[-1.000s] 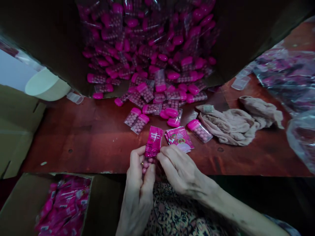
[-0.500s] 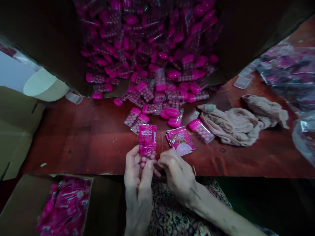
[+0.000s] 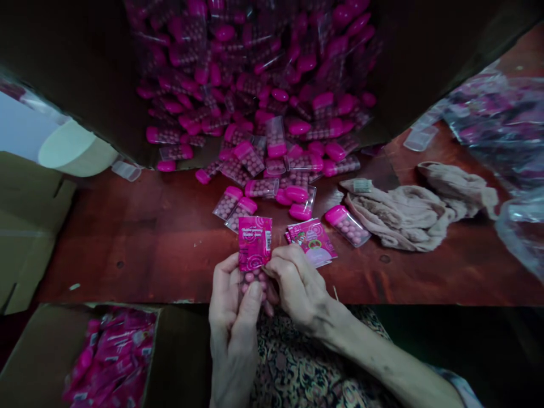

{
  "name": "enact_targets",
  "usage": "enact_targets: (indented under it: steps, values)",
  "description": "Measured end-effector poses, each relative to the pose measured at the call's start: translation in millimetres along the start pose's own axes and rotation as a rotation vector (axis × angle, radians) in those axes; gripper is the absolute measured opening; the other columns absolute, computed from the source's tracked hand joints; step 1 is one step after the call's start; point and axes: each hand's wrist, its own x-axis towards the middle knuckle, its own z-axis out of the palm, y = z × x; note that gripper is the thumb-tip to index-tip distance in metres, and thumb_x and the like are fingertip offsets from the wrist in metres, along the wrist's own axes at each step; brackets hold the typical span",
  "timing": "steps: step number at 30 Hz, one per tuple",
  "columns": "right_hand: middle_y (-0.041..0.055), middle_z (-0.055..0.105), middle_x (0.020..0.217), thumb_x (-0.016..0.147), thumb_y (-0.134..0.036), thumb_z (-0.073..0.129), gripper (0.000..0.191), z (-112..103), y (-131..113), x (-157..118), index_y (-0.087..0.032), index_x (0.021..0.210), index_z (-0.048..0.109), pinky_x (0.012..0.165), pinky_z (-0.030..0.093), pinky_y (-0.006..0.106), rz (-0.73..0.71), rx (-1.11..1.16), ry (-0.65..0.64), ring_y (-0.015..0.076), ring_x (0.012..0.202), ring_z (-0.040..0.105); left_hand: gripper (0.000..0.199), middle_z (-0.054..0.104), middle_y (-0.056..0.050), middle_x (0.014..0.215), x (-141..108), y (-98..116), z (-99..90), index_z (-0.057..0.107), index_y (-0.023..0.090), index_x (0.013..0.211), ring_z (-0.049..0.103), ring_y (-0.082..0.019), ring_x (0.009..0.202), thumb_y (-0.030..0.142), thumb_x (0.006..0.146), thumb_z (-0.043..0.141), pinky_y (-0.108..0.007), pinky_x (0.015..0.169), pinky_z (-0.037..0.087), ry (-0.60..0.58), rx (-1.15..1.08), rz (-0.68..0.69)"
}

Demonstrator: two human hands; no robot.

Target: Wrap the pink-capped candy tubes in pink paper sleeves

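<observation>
Work on the present pc. seems to be approx. halfway: the printed sleeve (image 3: pixel 255 243) stands at the upper end of the clear container (image 3: pixel 250 276), while the lower part shows its pink balls uncovered, so I judge that the sleeve must go further down. The container is in the L hand (image 3: pixel 233 317), upright above the front edge of the table (image 3: pixel 161 249), w/ thumb pressed on its near face and fingers behind. The R hand (image 3: pixel 300 289) has its fingers bunched, pinching the sleeve's lower edge at the right corner; the exact fingertip contact is partly hidden. Whether the cap of this pc. is under the sleeve, I cannot tell. What is left looks to be much: loose containers (image 3: pixel 227 203) w/o sleeve lie beyond the hands, one more container (image 3: pixel 348 226) is just beside the cloth (image 3: pixel 403 218), and the big carton (image 3: pixel 76 68) behind holds a large heap of same type. A small stack of sleeves (image 3: pixel 314 243) lies near the R hand, flat, qty. not countable. At lower left, the small carton (image 3: pixel 178 351) contains many pink pcs. (image 3: pixel 110 351), prob. the completed ones, but details are too dark to confirm.
</observation>
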Motion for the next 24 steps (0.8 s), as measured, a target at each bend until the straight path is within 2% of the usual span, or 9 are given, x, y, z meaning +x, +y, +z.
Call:
enact_targets:
  steps: [3,6,8,10,11,13,15,19,24]
  values:
    - [0.0019,0.055,0.072,0.089,-0.008,0.044,0.017,1.1,-8.2,-0.7,-0.017,0.079,0.055,0.056,0.048,0.022,0.333,0.153,0.070,0.0115,0.063,0.053,0.022,0.060,-0.002,0.075,2.6,2.5,1.6,0.059,0.018,0.103,0.055,-0.009,0.060,0.016,0.082,0.057,-0.016,0.050,0.043,-0.008,-0.113,-0.054]
    - [-0.0006,0.056,0.069,0.089,-0.021,0.050,0.011,-0.7,-17.1,2.9,-0.019,0.082,0.058,0.055,0.049,0.022,0.717,0.382,0.160,0.0112,0.060,0.055,0.018,0.060,-0.002,0.073,4.3,4.0,2.9,0.060,0.016,0.101,0.054,-0.007,0.056,0.018,0.083,0.056,-0.015,0.048,0.042,-0.041,-0.191,-0.148]
    - [-0.0045,0.053,0.058,0.090,-0.034,0.050,0.017,-1.0,-22.0,9.2,-0.020,0.090,0.059,0.042,0.046,0.020,0.919,0.669,0.110,0.0092,0.045,0.050,0.019,0.058,0.000,0.069,3.2,2.8,3.4,0.061,0.017,0.102,0.053,-0.006,0.055,0.017,0.083,0.057,-0.014,0.049,0.042,-0.059,-0.210,-0.193]
    - [-0.0068,0.049,0.054,0.090,-0.039,0.049,0.022,-0.5,-26.6,17.7,-0.021,0.088,0.061,0.034,0.040,0.017,1.022,0.875,0.039,0.0068,0.037,0.044,0.021,0.060,-0.001,0.073,0.3,0.4,4.0,0.061,0.018,0.103,0.054,-0.006,0.057,0.017,0.082,0.058,-0.014,0.051,0.044,-0.047,-0.226,-0.192]
    - [-0.0059,0.051,0.057,0.090,-0.038,0.050,0.022,0.0,-29.0,21.8,-0.021,0.085,0.062,0.037,0.042,0.016,1.027,0.902,0.022,0.0066,0.041,0.046,0.022,0.063,-0.002,0.079,-1.6,-1.1,4.4,0.061,0.019,0.104,0.057,-0.007,0.060,0.018,0.082,0.059,-0.015,0.054,0.045,-0.030,-0.238,-0.181]
    - [-0.0019,0.060,0.072,0.090,-0.031,0.052,0.019,1.2,-34.2,27.6,-0.021,0.083,0.066,0.055,0.049,0.018,0.976,0.852,0.026,0.0087,0.062,0.056,0.023,0.066,-0.005,0.093,-5.5,-3.9,5.3,0.060,0.022,0.105,0.062,-0.011,0.073,0.021,0.082,0.059,-0.019,0.063,0.050,0.010,-0.274,-0.158]
    - [0.0004,0.064,0.086,0.091,-0.026,0.050,0.019,2.8,-39.7,28.4,-0.022,0.089,0.069,0.072,0.049,0.021,0.920,0.813,0.029,0.0119,0.081,0.059,0.024,0.067,-0.007,0.100,-8.5,-6.2,6.1,0.060,0.023,0.106,0.065,-0.016,0.083,0.024,0.082,0.059,-0.026,0.072,0.052,0.034,-0.314,-0.151]
    - [0.0029,0.068,0.099,0.091,-0.023,0.048,0.022,8.2,-47.9,17.0,-0.023,0.101,0.068,0.082,0.050,0.027,0.907,0.756,0.035,0.0160,0.093,0.061,0.022,0.068,-0.006,0.091,-11.2,-8.4,6.8,0.060,0.022,0.103,0.066,-0.016,0.080,0.025,0.081,0.060,-0.028,0.073,0.052,0.093,-0.358,-0.195]
    - [0.0037,0.067,0.108,0.087,-0.012,0.051,0.027,14.0,-50.7,6.1,-0.024,0.106,0.066,0.094,0.045,0.032,0.694,0.481,0.136,0.0178,0.105,0.058,0.019,0.068,-0.006,0.090,-11.3,-8.4,6.9,0.060,0.023,0.099,0.067,-0.017,0.081,0.025,0.081,0.060,-0.028,0.073,0.052,0.117,-0.394,-0.193]
